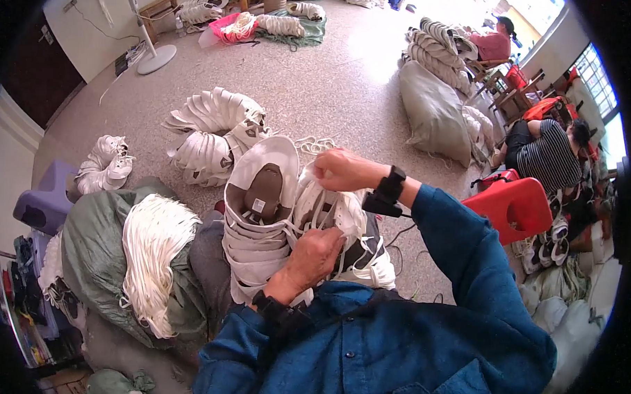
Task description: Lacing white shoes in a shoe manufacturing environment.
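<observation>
Speckled floor [333, 79] is running far across a workroom; light is glaring off its far middle. Open floor is lying mid-far; the near edges are crowding in.

Two shoes are sitting on the person's lap. Left shoe [259, 209], white, is lying sole-opening up, unlaced. Right shoe [342, 233] is lying just beside it, touching.

Left hand [313, 256] is clenching white lace [329, 211] against the right shoe. Right hand [341, 170] is pinching the lace's far end, raised above that shoe.

Near left, a green sack [94, 259] is holding one bundle of laces [154, 254]. Farther left, one purple stool [48, 201]. Mid-far, a fanned pile of shoes [210, 134]. One fan [151, 31] is standing far left. Right, one red stool [513, 207], one grey sack [436, 111]. Two other people are sitting far right, well apart from the hands.
</observation>
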Available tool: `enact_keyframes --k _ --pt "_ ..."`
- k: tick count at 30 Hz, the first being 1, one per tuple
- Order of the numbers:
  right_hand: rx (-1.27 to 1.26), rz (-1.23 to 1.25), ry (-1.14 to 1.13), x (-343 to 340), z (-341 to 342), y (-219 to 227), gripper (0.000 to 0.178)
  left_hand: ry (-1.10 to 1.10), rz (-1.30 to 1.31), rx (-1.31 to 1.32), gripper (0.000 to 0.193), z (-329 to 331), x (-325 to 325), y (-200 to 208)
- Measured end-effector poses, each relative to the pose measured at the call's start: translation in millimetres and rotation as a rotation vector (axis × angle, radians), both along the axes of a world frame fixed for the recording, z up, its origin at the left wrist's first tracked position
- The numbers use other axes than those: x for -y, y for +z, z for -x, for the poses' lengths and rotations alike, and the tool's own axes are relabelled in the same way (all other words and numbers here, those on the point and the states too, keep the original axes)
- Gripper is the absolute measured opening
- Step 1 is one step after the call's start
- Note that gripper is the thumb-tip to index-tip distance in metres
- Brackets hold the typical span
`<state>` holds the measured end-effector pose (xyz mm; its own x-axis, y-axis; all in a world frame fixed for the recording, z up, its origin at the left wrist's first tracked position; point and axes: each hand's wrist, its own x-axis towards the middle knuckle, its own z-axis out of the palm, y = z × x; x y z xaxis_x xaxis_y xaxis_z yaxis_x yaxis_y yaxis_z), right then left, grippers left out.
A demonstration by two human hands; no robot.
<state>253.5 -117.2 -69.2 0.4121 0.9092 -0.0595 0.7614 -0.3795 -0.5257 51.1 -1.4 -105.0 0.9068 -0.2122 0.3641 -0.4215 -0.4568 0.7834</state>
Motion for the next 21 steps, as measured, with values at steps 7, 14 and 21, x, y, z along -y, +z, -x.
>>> enact_keyframes --k 7,14,21 --pt "-0.453 -0.120 -0.217 -48 2 20 0.026 0.004 -0.034 -0.083 0.018 -1 1 -7" --pt "0.139 -0.221 -0.423 7 -10 6 0.044 0.023 0.120 -0.044 0.021 -4 -6 -10" --pt "-0.111 -0.126 -0.607 35 19 -18 0.053 -0.041 0.771 -0.629 0.025 17 -27 36"
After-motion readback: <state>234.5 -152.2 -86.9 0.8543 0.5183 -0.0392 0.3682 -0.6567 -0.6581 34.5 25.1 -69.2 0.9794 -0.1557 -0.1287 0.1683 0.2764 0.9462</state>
